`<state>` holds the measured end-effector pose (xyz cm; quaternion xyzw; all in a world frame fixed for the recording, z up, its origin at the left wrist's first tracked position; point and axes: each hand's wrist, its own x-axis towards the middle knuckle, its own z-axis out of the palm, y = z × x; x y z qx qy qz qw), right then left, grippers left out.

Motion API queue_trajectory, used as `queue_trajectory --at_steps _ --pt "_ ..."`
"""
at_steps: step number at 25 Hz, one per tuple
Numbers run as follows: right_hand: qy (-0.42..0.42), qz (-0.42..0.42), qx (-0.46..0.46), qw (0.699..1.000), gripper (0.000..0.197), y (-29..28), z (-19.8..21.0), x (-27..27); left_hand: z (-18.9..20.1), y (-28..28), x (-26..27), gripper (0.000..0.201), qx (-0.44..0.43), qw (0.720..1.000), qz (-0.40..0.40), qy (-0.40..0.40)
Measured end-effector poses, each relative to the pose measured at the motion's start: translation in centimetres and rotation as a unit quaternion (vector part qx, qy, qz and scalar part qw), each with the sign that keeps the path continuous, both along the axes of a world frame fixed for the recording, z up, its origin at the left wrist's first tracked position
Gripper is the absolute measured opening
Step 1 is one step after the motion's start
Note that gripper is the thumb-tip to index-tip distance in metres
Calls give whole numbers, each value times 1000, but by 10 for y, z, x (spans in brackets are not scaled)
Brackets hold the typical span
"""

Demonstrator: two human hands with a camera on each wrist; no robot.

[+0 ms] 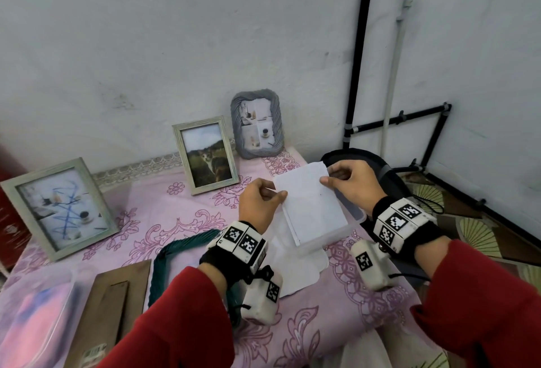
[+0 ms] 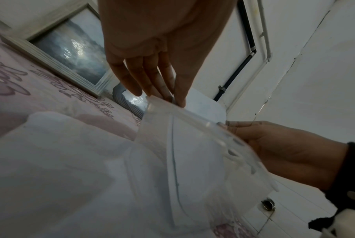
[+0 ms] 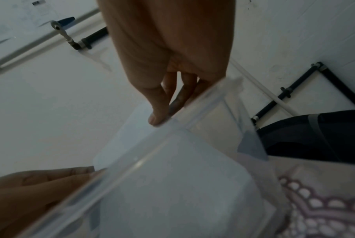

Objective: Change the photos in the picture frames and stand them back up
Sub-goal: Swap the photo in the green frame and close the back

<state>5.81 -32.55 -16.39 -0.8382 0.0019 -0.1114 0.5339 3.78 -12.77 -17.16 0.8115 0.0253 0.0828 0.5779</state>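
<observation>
A white photo sheet (image 1: 304, 189), blank side up, is held over a clear plastic box (image 1: 357, 216) that holds a stack of more sheets (image 1: 320, 227). My left hand (image 1: 279, 194) pinches the sheet's left edge. My right hand (image 1: 328, 178) pinches its far right corner. In the left wrist view my left hand (image 2: 172, 98) grips the sheet (image 2: 205, 104) just above the box rim. The right wrist view shows my right hand (image 3: 168, 112) pinching at the box's rim (image 3: 152, 153). An empty dark green frame (image 1: 167, 262) lies flat beside its brown backing board (image 1: 117, 309).
Three frames stand along the wall: a pale one with a scribbled photo (image 1: 60, 206), a pale one with a cat photo (image 1: 206, 155), and a grey one (image 1: 257, 124). A clear plastic lid (image 1: 35, 318) lies front left. A dark chair (image 1: 380, 168) stands beyond the table's right edge.
</observation>
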Motion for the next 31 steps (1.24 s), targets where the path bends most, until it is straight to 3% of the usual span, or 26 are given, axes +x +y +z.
queue_trajectory --at_steps 4,7,9,13,22,26,31 --pt "-5 7 22 1000 22 -4 7 -4 1 1 -3 24 -6 1000 1 3" --pt "-30 0 23 999 18 -4 14 -9 5 1 -6 48 32 999 -6 -15" --pt "-27 -6 17 999 14 -3 18 -12 8 2 -8 54 70 997 -25 -32" --pt "-26 20 61 998 14 1 34 -20 15 1 -15 42 67 996 -24 -59" --pt "-98 60 176 978 19 40 84 -43 49 23 -41 23 -130 984 -41 -115" --pt "-99 90 189 973 15 68 90 -49 57 53 -53 25 -139 981 -33 -130" --pt "-58 141 165 974 37 102 78 -59 53 94 -69 27 -113 986 -8 -120"
